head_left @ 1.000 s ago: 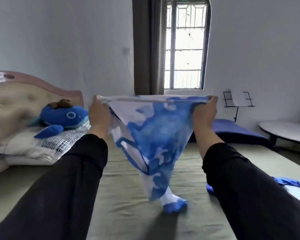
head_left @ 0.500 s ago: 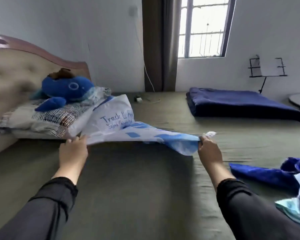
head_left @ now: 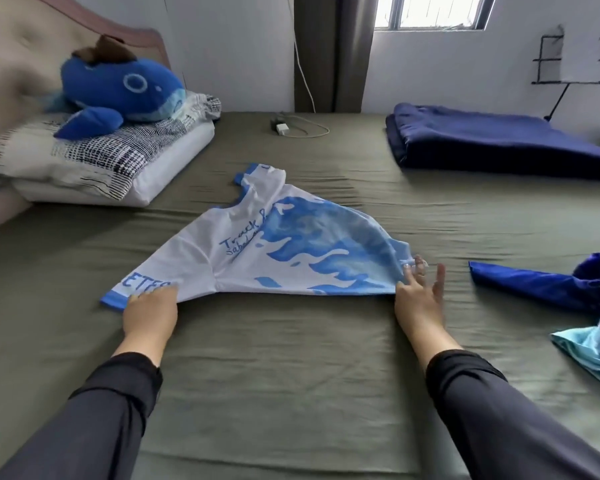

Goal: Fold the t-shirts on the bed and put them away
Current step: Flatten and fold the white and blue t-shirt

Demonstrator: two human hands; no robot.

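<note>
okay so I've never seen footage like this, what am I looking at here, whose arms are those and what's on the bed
There is no machine here. A camera worn on a person's head looks forward and down, so the two dark-sleeved arms are the wearer's own. The left hand and the right hand rest at the near edge of a white and blue t-shirt spread on the green bed. More blue clothes lie to the right, a folded dark blue blanket beyond. A blue plush toy sits on a pillow.
</note>
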